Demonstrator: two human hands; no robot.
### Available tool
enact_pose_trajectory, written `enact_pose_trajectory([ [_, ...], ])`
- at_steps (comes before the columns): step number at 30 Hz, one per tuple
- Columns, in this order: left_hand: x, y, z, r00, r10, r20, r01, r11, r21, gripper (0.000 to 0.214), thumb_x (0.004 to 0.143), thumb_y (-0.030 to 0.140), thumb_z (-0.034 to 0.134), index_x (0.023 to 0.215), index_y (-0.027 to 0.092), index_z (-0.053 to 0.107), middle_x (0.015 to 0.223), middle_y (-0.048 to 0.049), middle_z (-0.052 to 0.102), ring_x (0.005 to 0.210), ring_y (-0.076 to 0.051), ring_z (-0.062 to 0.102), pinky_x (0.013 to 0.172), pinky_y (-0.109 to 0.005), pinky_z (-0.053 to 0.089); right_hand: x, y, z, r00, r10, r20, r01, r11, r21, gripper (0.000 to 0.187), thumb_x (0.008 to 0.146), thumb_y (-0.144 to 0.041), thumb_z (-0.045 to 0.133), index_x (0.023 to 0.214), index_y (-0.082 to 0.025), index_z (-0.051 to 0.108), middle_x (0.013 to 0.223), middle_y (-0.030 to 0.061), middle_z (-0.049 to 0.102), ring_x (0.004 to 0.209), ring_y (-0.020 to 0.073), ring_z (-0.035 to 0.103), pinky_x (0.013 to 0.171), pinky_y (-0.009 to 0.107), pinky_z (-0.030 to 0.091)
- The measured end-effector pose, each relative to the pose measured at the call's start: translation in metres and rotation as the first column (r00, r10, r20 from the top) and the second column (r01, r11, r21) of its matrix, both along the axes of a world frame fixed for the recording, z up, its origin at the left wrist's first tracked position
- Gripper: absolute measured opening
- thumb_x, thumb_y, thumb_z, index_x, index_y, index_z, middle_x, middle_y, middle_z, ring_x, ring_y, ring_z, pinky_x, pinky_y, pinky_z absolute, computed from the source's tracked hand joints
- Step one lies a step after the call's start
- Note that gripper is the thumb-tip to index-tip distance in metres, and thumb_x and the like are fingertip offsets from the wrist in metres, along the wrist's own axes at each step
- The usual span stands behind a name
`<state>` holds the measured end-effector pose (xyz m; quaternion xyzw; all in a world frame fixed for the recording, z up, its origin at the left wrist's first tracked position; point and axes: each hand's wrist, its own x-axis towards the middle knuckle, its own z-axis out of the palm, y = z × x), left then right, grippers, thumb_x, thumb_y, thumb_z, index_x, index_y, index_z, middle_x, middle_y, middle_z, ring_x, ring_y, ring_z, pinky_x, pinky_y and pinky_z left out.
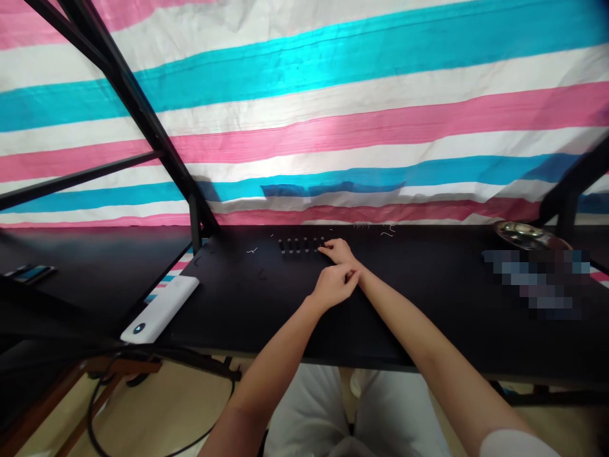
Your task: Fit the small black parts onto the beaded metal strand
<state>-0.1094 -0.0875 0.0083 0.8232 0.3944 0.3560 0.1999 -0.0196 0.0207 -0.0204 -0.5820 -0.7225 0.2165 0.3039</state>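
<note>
On the black table (pixel 247 311) stands a row of several small black cylinders (pixel 297 245) with pale ends. My right hand (pixel 339 251) reaches to the right end of this row, thumb and fingertips closing in a pinch around the small black cylinder (pixel 322 241) there. Nearer to me, my left hand (pixel 333 285) is closed, its fingers curled beside my right wrist. Whatever those fingers may hold is hidden.
A white power bank-like box (pixel 162 310) lies on the left edge. At the right are a shiny metal dish (pixel 530 235) and a pixelated blurred item (pixel 533 282). White thread-like scraps (pixel 389 231) lie at the back, before a striped sheet (pixel 333 133). Black frame bars (pixel 137 108) rise at left.
</note>
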Motion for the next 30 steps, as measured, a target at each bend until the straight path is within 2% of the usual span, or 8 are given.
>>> enact_pose_trajectory([
  [7,-0.002,0.002,0.001,0.999,0.048,0.003,-0.048,0.998,0.035,0.024,0.085,0.03,0.044,0.078,0.015,0.061,0.055,0.0016,0.053,0.048,-0.008,0.045,0.053,-0.02,0.036,-0.001,0.005,-0.008,0.999,-0.031,0.04,0.031,0.999,0.015,0.025,0.072,-0.037,0.063,0.088,-0.021,0.072,0.096,0.0054,0.069,0.089,0.0195,0.063,0.074,0.025,0.045],
  [20,-0.002,0.004,-0.002,0.999,0.041,0.029,-0.042,0.999,0.027,0.022,0.085,0.029,0.045,0.078,0.016,0.061,0.055,0.0018,0.053,0.048,-0.008,0.045,0.052,-0.02,0.036,0.001,0.004,-0.004,0.998,-0.018,0.057,0.02,0.999,-0.034,0.03,0.072,-0.035,0.064,0.096,-0.018,0.07,0.102,0.0059,0.068,0.093,0.0187,0.063,0.082,0.024,0.045],
  [26,-0.002,0.005,-0.002,0.999,0.043,0.025,-0.044,0.999,0.027,0.022,0.084,0.03,0.045,0.077,0.016,0.06,0.055,0.0019,0.054,0.048,-0.008,0.045,0.053,-0.02,0.036,0.003,0.001,-0.002,0.999,0.004,0.051,-0.002,0.999,-0.039,0.035,0.072,-0.035,0.065,0.1,-0.016,0.069,0.102,0.0078,0.068,0.094,0.019,0.063,0.082,0.024,0.045],
  [30,-0.003,0.005,-0.002,0.998,0.057,0.007,-0.057,0.998,0.019,0.024,0.085,0.031,0.043,0.077,0.016,0.061,0.056,0.0016,0.055,0.049,-0.009,0.047,0.053,-0.021,0.037,0.009,-0.002,-0.002,0.998,0.021,0.064,-0.019,0.999,-0.035,0.035,0.071,-0.037,0.066,0.101,-0.017,0.069,0.094,0.0072,0.068,0.086,0.0188,0.063,0.076,0.025,0.046],
])
